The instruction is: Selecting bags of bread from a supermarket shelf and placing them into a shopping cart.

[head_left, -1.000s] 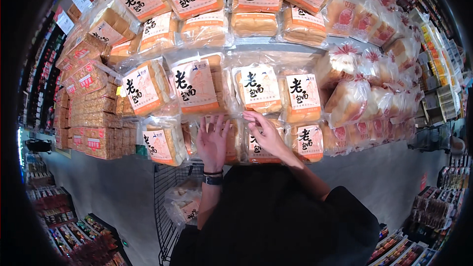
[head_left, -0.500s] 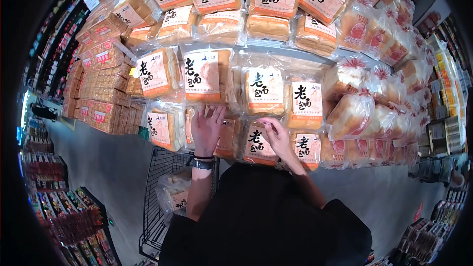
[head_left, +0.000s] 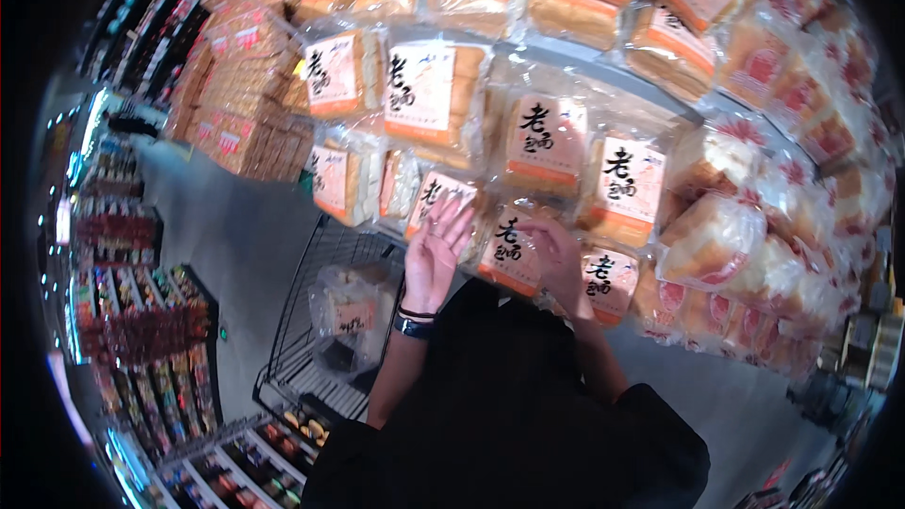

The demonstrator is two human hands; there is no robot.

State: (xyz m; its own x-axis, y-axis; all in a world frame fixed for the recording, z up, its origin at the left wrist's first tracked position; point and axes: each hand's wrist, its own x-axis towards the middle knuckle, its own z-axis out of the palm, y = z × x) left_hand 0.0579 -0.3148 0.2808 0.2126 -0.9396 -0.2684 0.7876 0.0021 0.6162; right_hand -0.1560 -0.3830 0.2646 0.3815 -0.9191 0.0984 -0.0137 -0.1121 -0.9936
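Note:
My left hand (head_left: 438, 250) is raised palm up with its fingers stretched out, and nothing lies in it. Behind its fingers is a bagged loaf of bread (head_left: 429, 200) with a white and orange label. My right hand (head_left: 563, 269) has its fingers loosely bent toward the left and looks empty, though slightly blurred. It hovers over the front of another bagged loaf (head_left: 507, 250), partly covering it; contact cannot be made out. Beside it on the right is one more labelled loaf (head_left: 611, 278). Further labelled loaves, such as this one (head_left: 547, 139), lie just beyond both hands.
A black wire shopping cart (head_left: 300, 320) stands at my left with a clear-bagged package (head_left: 351, 316) inside. Brown packaged goods (head_left: 240, 127) are stacked at the display's left, and red-tied bread bags (head_left: 716, 236) at its right. Store shelves (head_left: 141, 311) stand farther left.
My view has turned, so the display sits tilted and farther right, and more of the cart shows. Both hands appear shifted right. The right hand's fingers have loosened from a closer pinch.

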